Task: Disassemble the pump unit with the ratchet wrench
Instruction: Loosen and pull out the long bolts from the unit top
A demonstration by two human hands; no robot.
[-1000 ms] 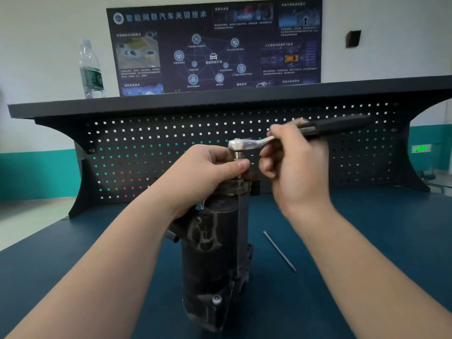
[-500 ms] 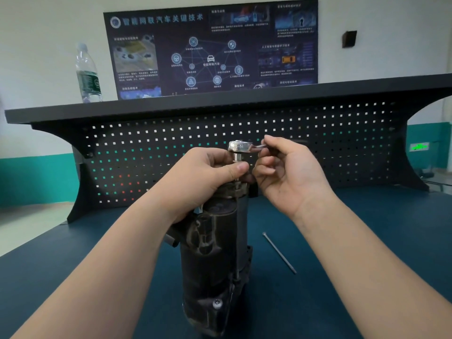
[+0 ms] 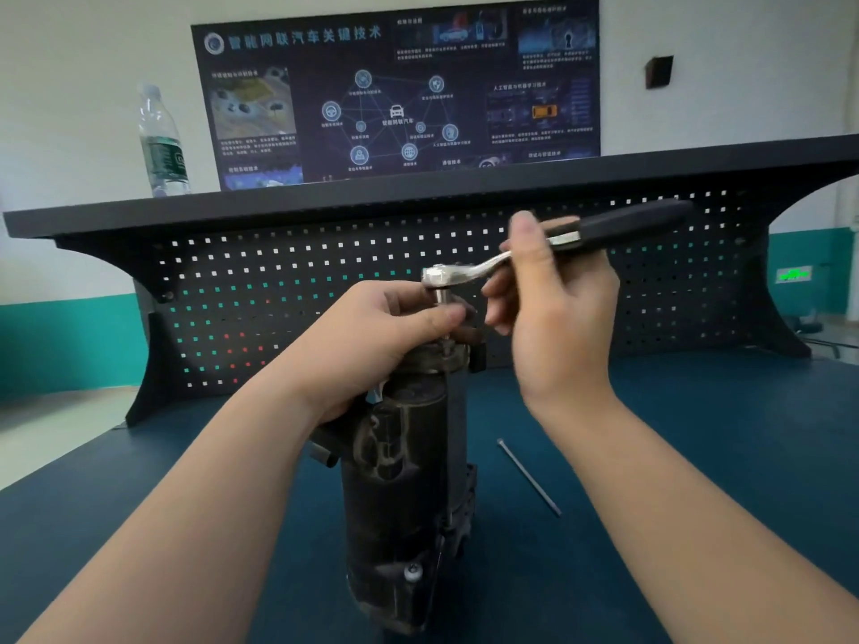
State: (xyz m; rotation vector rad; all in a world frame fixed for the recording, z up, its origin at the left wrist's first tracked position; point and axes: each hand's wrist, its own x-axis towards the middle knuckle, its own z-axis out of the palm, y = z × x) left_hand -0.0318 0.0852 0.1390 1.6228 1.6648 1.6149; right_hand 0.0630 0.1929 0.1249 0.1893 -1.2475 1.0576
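Note:
The dark, grimy pump unit (image 3: pixel 409 495) stands upright on the blue bench. My left hand (image 3: pixel 372 337) grips its top, with the thumb against the socket under the wrench head. The ratchet wrench (image 3: pixel 469 269) has a chrome head seated on a bolt at the pump's top right, and its black handle points to the right and away. My right hand (image 3: pixel 553 313) holds the wrench by its chrome neck, thumb on top and fingers curled below.
A long thin bolt (image 3: pixel 530 478) lies on the blue bench top (image 3: pixel 697 457) to the right of the pump. A black pegboard back panel (image 3: pixel 279 290) with a shelf stands behind. A water bottle (image 3: pixel 162 141) sits on the shelf at left.
The wrench handle swung away behind my right hand half a second ago and has now swung back to the right. My left hand has stayed on the pump's top.

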